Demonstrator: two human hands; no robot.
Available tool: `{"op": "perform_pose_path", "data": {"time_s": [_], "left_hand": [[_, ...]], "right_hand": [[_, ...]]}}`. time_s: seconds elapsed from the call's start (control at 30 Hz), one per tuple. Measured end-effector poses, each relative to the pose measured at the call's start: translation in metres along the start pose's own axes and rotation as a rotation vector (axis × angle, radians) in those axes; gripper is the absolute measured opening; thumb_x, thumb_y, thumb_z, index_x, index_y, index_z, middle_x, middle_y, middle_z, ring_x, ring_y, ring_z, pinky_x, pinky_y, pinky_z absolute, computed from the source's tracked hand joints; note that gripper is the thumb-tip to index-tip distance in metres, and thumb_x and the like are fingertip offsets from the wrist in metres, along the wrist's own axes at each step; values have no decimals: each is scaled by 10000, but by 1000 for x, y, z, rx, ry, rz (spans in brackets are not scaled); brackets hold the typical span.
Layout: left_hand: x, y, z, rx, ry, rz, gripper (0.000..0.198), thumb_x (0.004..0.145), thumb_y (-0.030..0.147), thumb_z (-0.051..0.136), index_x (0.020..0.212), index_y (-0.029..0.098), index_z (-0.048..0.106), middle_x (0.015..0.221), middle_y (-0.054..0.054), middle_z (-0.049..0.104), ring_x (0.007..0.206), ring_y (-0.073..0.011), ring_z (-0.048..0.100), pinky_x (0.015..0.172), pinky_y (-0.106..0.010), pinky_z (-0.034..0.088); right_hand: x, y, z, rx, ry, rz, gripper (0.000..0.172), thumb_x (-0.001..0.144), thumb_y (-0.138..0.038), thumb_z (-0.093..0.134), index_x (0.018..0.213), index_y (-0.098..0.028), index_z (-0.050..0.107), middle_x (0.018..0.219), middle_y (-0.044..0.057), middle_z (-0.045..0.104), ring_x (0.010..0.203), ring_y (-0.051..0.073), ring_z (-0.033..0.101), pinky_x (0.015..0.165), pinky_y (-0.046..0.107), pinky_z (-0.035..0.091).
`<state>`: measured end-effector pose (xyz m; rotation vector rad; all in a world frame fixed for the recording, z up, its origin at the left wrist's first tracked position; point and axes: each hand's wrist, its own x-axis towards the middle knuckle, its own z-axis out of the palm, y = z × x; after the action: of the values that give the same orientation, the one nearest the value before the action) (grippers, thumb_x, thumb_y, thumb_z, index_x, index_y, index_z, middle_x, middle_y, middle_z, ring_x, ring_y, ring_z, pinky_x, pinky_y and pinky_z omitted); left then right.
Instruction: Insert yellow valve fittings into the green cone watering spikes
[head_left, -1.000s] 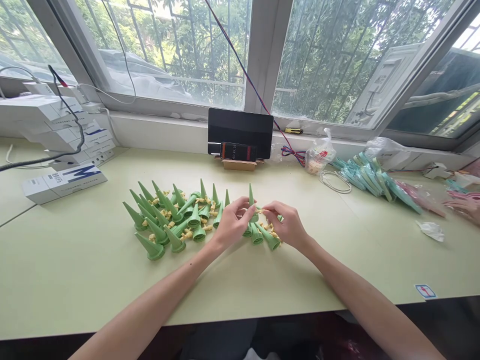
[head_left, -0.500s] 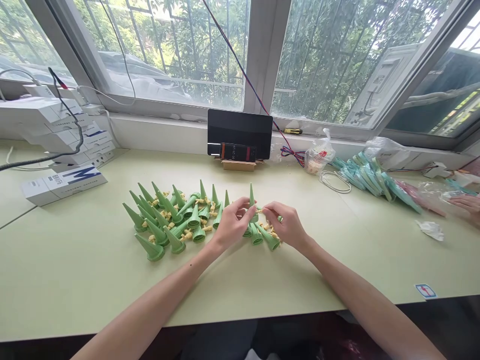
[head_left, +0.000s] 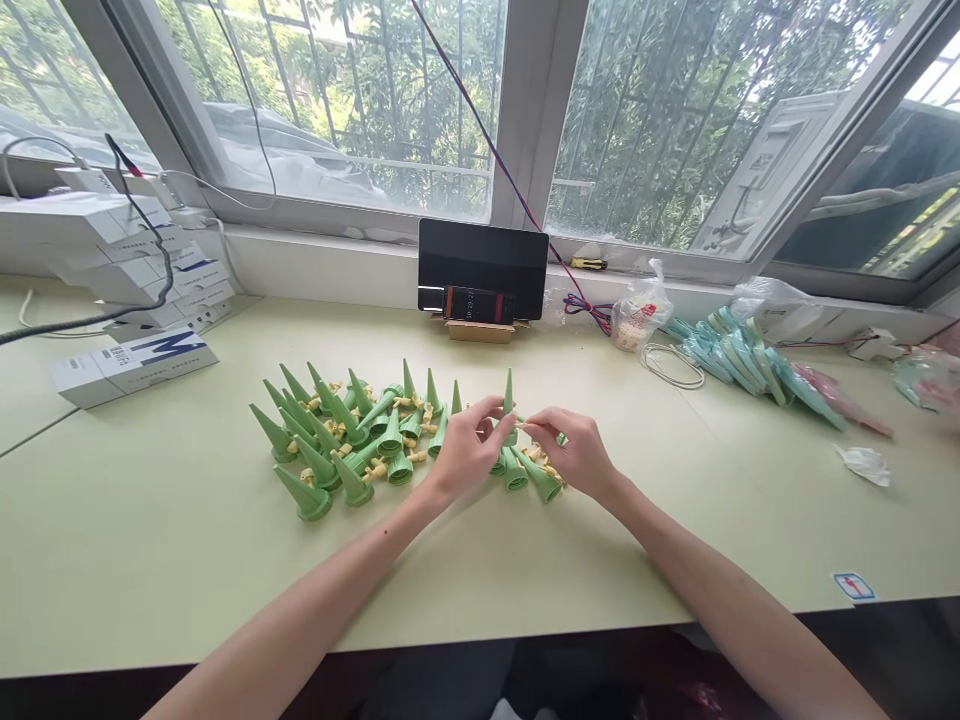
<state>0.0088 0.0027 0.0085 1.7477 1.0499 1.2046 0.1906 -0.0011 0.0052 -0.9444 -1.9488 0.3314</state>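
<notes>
My left hand (head_left: 471, 447) is closed on a green plastic cone (head_left: 509, 392) whose tip points up above the fingers. Close to its right, my right hand (head_left: 571, 448) pinches a small yellow piece (head_left: 525, 425) against the cone's side; the fingers cover most of that piece. Below and between the hands lie several more green cones (head_left: 515, 470), some on their sides with open threaded bases showing. A larger group of green cones (head_left: 337, 400), many with yellow valve-like fittings (head_left: 376, 470), spreads over the table to the left of my left hand.
On the pale table (head_left: 450, 590), white boxes (head_left: 135, 365) are stacked at the left. A phone (head_left: 480, 304) leans on a dark tablet (head_left: 484, 265) at the back. Bagged blue-green items (head_left: 739, 350), a coiled white cable (head_left: 671, 367) and a crumpled tissue (head_left: 864, 465) lie to the right.
The view has shifted slightly. Both hands keep the cone and yellow piece together in nearly the same place. Another person's hand at the far right edge has gone from view.
</notes>
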Motion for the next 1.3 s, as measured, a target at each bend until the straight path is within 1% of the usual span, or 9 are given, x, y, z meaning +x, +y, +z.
{"op": "perform_pose_path", "data": {"time_s": [0.27,0.4,0.5,0.7,0.77,0.87,0.97,1.1,1.3], "left_hand": [[-1,1,-1,132,-23,65,215,916,387,539,955,199,635,783,1,590,538,-90,391,534,-233,358],[-2,-1,-1,172,-24,109,224,923,379,531,996,203,649,707,13,545,555,-105,402,548,-233,370],[-2,-5,0,195,-23,156,241,928,371,530,1045,206,660,742,1,584,564,-108,420,555,-234,389],[-2,-6,0,216,-24,217,229,937,335,529,1065,200,662,801,-9,628,560,-92,435,564,-224,411],[-1,-5,0,211,-9,194,232,929,339,539,1056,188,660,772,-6,612,555,-91,431,549,-222,405],[0,-4,0,179,8,123,251,923,363,547,1059,181,655,813,-18,628,553,-90,437,535,-224,402],[1,-4,0,102,13,58,262,921,400,548,1012,175,648,815,-18,621,546,-87,453,514,-223,391],[3,-3,-1,-36,39,-20,299,905,444,565,952,159,641,802,-24,616,617,-114,540,542,-224,424],[4,1,-1,-110,47,-104,360,860,469,616,1005,142,659,909,-60,676,764,-164,629,666,-253,501]], "right_hand": [[-3,0,2,-19,-19,44,315,964,-296,505,666,-196,518,583,-15,528,522,113,419,517,254,360],[-3,1,1,-24,-39,55,352,964,-287,483,625,-202,433,555,-33,437,512,106,345,503,250,315],[-3,1,1,-30,-46,53,367,966,-282,468,615,-204,392,549,-41,390,510,104,310,500,249,300],[-3,1,1,-31,-41,66,369,971,-298,467,619,-195,431,551,-34,418,512,101,334,506,249,317],[-2,-1,1,-25,-33,79,332,977,-304,467,669,-186,507,575,-21,483,522,103,387,521,250,350],[-1,-4,0,18,-20,100,200,974,-311,492,900,-177,622,685,7,615,553,111,495,554,251,422],[0,-5,-1,55,-23,83,196,955,-310,542,1085,-189,625,844,46,687,597,122,565,556,255,471],[0,-2,-1,55,-59,22,196,949,-272,561,1117,-201,632,1014,85,683,669,134,596,568,266,499],[-1,4,1,46,-73,-24,170,964,-259,541,1095,-207,636,957,72,670,689,143,588,586,272,499]]}}
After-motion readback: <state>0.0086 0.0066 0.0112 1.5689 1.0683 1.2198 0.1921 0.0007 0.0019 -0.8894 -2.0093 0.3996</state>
